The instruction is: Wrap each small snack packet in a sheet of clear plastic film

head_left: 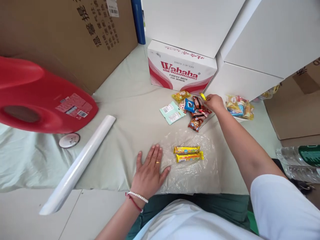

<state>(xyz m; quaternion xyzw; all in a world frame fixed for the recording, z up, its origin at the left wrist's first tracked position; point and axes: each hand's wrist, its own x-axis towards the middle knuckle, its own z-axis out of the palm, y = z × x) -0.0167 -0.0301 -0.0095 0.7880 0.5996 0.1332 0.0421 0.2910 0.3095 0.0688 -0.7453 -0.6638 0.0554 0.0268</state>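
Observation:
My left hand (148, 171) lies flat with its fingers spread, touching the left edge of a clear plastic bag (195, 178) on the cloth. Two yellow-wrapped snack sticks (187, 150) rest side by side on the bag. Farther back, my right hand (214, 102) pinches a small yellow-wrapped snack (203, 97), partly hidden by the fingers. It hovers at the right side of a loose pile of snacks: a blue packet (190, 105), several brown packets (195, 124) and a yellow packet (181, 96). A pale green packet (172, 112) lies at the pile's left.
Behind the pile stands a Wahaha water carton (182, 68) against white cabinets (190, 23). More snacks (238, 106) sit at the right. A plastic film roll (80, 163), red jug (50, 96) and round disc (69, 140) occupy the left; plastic bottles (297, 156) lie far right.

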